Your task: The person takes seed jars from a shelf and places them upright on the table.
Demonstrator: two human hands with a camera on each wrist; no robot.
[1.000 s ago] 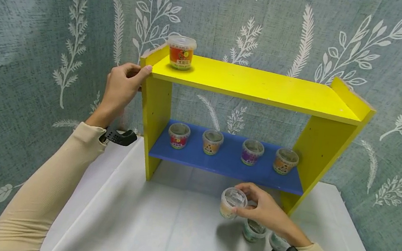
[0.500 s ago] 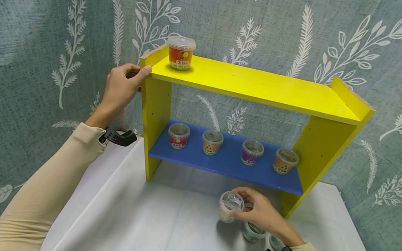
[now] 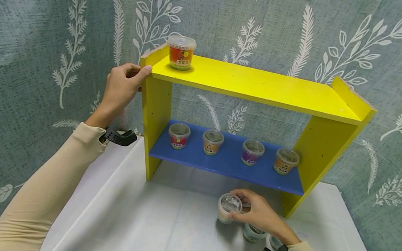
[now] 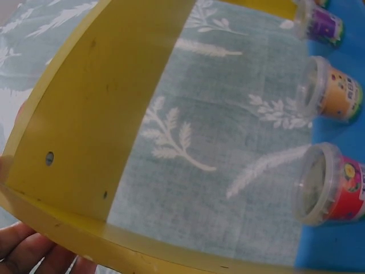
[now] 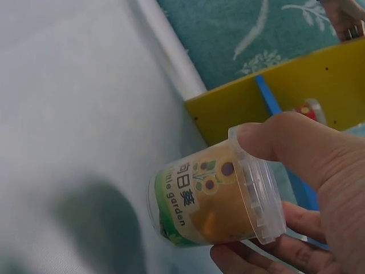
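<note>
My right hand pinches a small clear-lidded cup with an orange and green label, held just above the white table in front of the shelf. The thumb and fingers curl round its rim. My left hand grips the top left corner of the yellow shelf unit; in the left wrist view only its fingers show under the yellow side panel. An orange cup stands on the top board at the left.
Several small cups stand in a row on the blue lower shelf. Two more cups sit on the table under my right wrist. A leaf-patterned grey cloth hangs behind and at both sides.
My right hand has lowered the cup slightly and drawn it a little left, toward the table. The left hand and the shelf have not moved.
</note>
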